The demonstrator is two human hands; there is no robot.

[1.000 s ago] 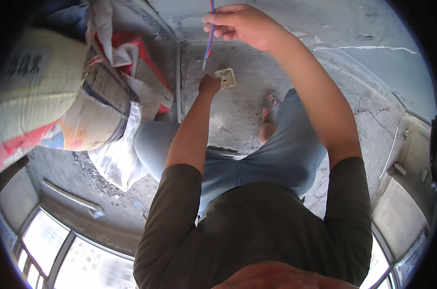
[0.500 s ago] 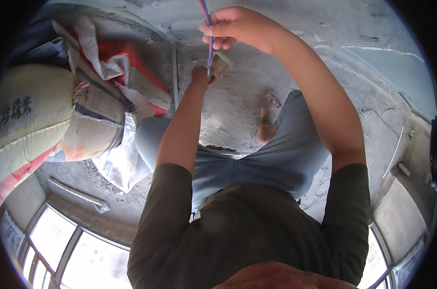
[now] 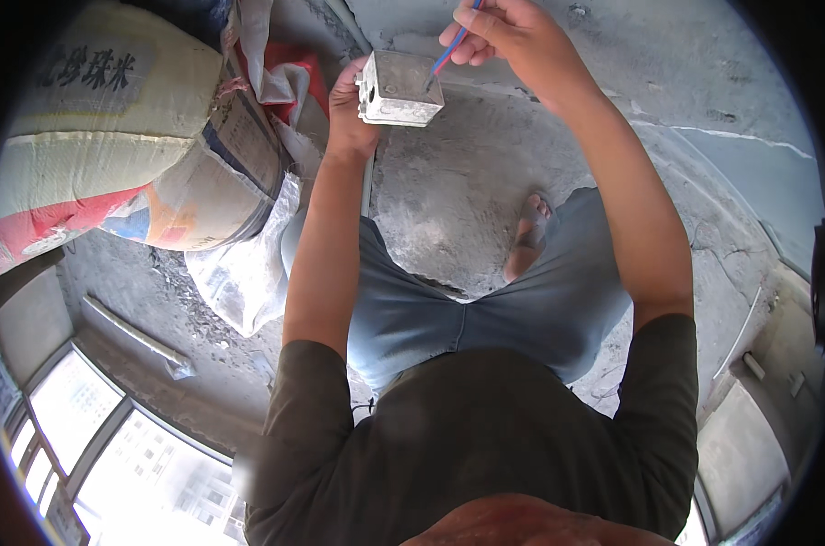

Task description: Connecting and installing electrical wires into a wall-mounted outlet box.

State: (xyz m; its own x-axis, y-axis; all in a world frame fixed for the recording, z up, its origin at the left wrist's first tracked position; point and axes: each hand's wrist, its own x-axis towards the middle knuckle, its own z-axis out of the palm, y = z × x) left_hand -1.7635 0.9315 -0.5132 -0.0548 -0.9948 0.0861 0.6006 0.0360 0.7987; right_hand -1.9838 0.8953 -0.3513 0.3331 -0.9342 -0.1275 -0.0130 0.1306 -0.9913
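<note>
A dusty off-white electrical junction box (image 3: pixel 399 86) is in my left hand (image 3: pixel 347 107), whose fingers wrap its left side. A round opening shows on the side of the box near those fingers. Up and to the right, my right hand (image 3: pixel 511 38) pinches a pair of red and blue wires (image 3: pixel 450 55) between thumb and fingers. The wires slant down from that hand to the upper face of the box. Whether they pass into a hole there is too small to tell.
Stuffed woven sacks (image 3: pixel 112 100) are piled at the left, with a clear plastic sheet (image 3: pixel 248 282) beside them. A grey pipe (image 3: pixel 367 187) runs along the floor past my left forearm. A pale tube (image 3: pixel 135 328) lies near the windows (image 3: pixel 157 482). A rough concrete wall (image 3: pixel 649 68) stands ahead.
My left hand, lower near the wires' bottom end before, now holds the box up in plain view. My right hand has moved right and up with the wires. The view has shifted left.
</note>
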